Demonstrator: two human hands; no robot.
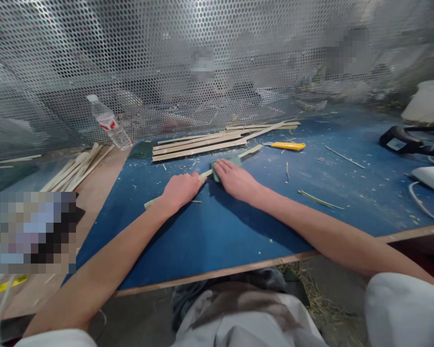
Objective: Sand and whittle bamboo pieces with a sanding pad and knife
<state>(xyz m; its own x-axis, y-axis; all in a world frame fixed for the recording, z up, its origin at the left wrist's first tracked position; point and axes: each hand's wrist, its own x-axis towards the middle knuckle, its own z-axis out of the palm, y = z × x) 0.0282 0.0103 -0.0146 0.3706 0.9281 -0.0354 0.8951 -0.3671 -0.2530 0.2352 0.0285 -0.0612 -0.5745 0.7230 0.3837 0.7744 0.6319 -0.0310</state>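
A pale bamboo strip (251, 151) lies slantwise across the blue table mat (188, 246). My left hand (183, 188) is closed around the strip toward its near left end, which pokes out below my wrist. On the strip's middle, my right hand (235, 179) presses a green piece (216, 172), perhaps a sandpaper sheet or pad, with fingers bent over it. Most of that piece is hidden under the fingers. Just past the strip's far end rests a yellow utility knife (287, 145). Behind my hands, several flat bamboo strips (198, 147) lie side by side.
A perforated metal screen (159, 58) closes off the back. At the left are a tilted plastic water bottle (110, 123) and a bundle of strips (77, 168). Slivers (320, 199) litter the mat. A black device (401, 140) and a white cabled item (432, 177) are at right.
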